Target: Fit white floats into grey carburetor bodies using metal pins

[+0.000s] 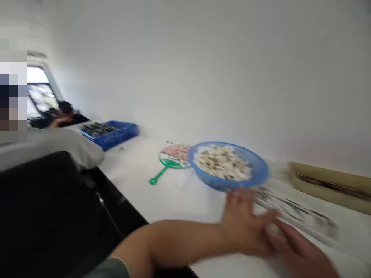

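My left hand (pixel 242 218) is blurred by motion, just in front of the near rim of a round blue plastic basket (pixel 262 170). Its fingers point toward the basket and its thumb stretches out to the right; I see nothing held in it. Whether the fingertips touch the rim I cannot tell. White, chunky small pieces (pixel 223 162) fill much of the basket. At the lower right, my right hand (pixel 301 251) meets or overlaps the left at the base of its thumb. Its fingers are smeared and partly hidden.
A green-handled round fan (pixel 174 158) lies left of the basket on the white table (pixel 139 166). Farther left stands a blue crate (pixel 121 135) of dark pieces. Right are a clear tray-like strip (pixel 298 214) and a tan box (pixel 327 183). People (pixel 65 112) sit far left.
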Available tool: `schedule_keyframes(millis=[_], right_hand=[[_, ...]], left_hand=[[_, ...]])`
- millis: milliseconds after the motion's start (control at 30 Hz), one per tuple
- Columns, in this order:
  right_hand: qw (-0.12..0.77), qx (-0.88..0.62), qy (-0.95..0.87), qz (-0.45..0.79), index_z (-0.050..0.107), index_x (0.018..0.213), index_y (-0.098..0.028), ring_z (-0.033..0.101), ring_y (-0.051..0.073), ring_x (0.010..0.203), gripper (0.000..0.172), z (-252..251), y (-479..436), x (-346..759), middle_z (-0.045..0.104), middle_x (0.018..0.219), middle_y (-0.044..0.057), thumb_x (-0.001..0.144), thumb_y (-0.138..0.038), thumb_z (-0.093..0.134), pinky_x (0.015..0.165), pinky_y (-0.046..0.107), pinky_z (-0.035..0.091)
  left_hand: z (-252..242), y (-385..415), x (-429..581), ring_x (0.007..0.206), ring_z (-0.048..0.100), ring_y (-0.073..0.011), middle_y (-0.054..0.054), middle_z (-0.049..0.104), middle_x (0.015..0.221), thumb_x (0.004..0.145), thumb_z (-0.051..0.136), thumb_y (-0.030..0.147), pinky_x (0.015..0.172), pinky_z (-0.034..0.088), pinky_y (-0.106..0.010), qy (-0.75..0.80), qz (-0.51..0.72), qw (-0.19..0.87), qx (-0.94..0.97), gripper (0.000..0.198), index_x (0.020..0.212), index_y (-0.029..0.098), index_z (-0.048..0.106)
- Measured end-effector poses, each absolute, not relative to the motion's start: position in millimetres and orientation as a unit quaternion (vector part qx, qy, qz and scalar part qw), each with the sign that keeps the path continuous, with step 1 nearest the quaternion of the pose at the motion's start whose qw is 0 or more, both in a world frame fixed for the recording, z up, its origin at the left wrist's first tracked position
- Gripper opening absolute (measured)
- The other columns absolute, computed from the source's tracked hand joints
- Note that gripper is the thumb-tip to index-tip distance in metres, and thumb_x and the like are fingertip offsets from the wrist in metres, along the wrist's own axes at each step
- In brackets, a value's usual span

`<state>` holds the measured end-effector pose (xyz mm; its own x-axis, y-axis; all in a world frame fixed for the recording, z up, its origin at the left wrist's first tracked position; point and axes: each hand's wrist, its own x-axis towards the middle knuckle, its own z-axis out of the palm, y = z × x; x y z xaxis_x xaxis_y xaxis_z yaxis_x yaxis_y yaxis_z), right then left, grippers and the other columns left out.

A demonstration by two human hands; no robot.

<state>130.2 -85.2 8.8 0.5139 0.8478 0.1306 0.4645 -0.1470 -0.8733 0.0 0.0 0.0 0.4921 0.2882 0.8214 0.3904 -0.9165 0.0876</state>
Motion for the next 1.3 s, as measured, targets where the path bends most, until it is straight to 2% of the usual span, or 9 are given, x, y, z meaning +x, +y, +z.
schedule_keyframes(millis=[67,133,233,333,600,800,1000,1133,1300], right_hand=[[0.524,-0.706,-0.447,0.161,0.064,0.096,-0.023,0.058,0.029,0.094,0.045,16,-97,115,0.067,0.098,0.005,0.065,-0.056,0.057,0.078,0.036,0.044],[0.557,-0.675,-0.451,0.175,0.062,0.096,-0.021,0.058,0.026,0.090,0.044,17,-101,105,0.066,0.097,0.006,0.069,-0.056,0.056,0.078,0.034,0.045],[0.565,-0.654,-0.444,0.235,0.060,0.084,-0.019,0.057,0.020,0.071,0.044,17,-104,99,0.064,0.076,0.004,0.072,-0.060,0.056,0.064,0.030,0.045],[0.583,-0.639,-0.425,0.266,0.057,0.073,-0.018,0.055,0.017,0.065,0.046,20,-107,93,0.061,0.067,0.003,0.072,-0.063,0.055,0.060,0.028,0.044],[0.627,-0.593,-0.374,0.341,0.058,0.078,-0.017,0.056,0.017,0.064,0.048,22,-107,81,0.062,0.068,0.003,0.074,-0.064,0.055,0.057,0.028,0.044],[0.633,-0.559,-0.384,0.373,0.064,0.085,-0.017,0.059,0.022,0.079,0.053,20,-104,84,0.066,0.087,0.007,0.072,-0.067,0.056,0.067,0.032,0.048],[0.650,-0.487,-0.358,0.461,0.066,0.081,-0.018,0.060,0.023,0.073,0.059,17,-107,88,0.066,0.075,0.007,0.071,-0.073,0.050,0.067,0.034,0.049],[0.652,-0.458,-0.348,0.494,0.066,0.081,-0.019,0.060,0.022,0.078,0.052,22,-110,88,0.065,0.079,0.006,0.072,-0.068,0.052,0.074,0.034,0.048],[0.641,-0.475,-0.386,0.463,0.065,0.079,-0.016,0.058,0.020,0.076,0.033,23,-111,91,0.064,0.078,0.006,0.076,-0.049,0.059,0.072,0.032,0.046]], left_hand=[[1,-14,-4,0.128,0.028,-0.0382,-0.013,0.036,0.138,0.067,0.055,0.044,0.096,0.029,-0.059,-0.198,-0.439,0.003,-0.876,0.057,0.122,0.029,0.051],[-1,-19,-6,0.129,0.028,-0.0360,-0.013,0.037,0.139,0.069,0.053,0.039,0.100,0.025,-0.058,-0.175,-0.412,-0.030,-0.894,0.057,0.124,0.025,0.050],[-4,-20,-8,0.129,0.029,-0.0340,-0.014,0.041,0.136,0.069,0.054,0.037,0.103,0.024,-0.056,-0.143,-0.400,-0.052,-0.904,0.059,0.124,0.018,0.048],[-6,-22,-7,0.127,0.032,-0.0328,-0.015,0.047,0.131,0.069,0.054,0.035,0.103,0.025,-0.054,-0.136,-0.428,-0.053,-0.892,0.057,0.122,0.016,0.049],[-5,-23,-6,0.122,0.040,-0.0315,-0.014,0.053,0.125,0.068,0.055,0.032,0.100,0.029,-0.053,-0.125,-0.463,-0.046,-0.876,0.054,0.119,0.015,0.051],[-3,-25,-6,0.120,0.042,-0.0306,-0.014,0.055,0.122,0.068,0.053,0.030,0.100,0.029,-0.051,-0.116,-0.467,-0.062,-0.874,0.048,0.114,0.016,0.052],[0,-24,-8,0.119,0.043,-0.0316,-0.012,0.057,0.116,0.066,0.058,0.038,0.098,0.031,-0.051,-0.106,-0.476,-0.080,-0.870,0.039,0.099,0.018,0.055],[3,-24,-10,0.115,0.046,-0.0322,-0.015,0.058,0.111,0.069,0.058,0.047,0.096,0.035,-0.051,-0.116,-0.496,-0.097,-0.855,0.036,0.088,0.017,0.055],[5,-23,-9,0.107,0.050,-0.0311,-0.015,0.059,0.104,0.068,0.056,0.044,0.092,0.039,-0.048,-0.134,-0.515,-0.097,-0.841,0.029,0.079,0.017,0.053]])
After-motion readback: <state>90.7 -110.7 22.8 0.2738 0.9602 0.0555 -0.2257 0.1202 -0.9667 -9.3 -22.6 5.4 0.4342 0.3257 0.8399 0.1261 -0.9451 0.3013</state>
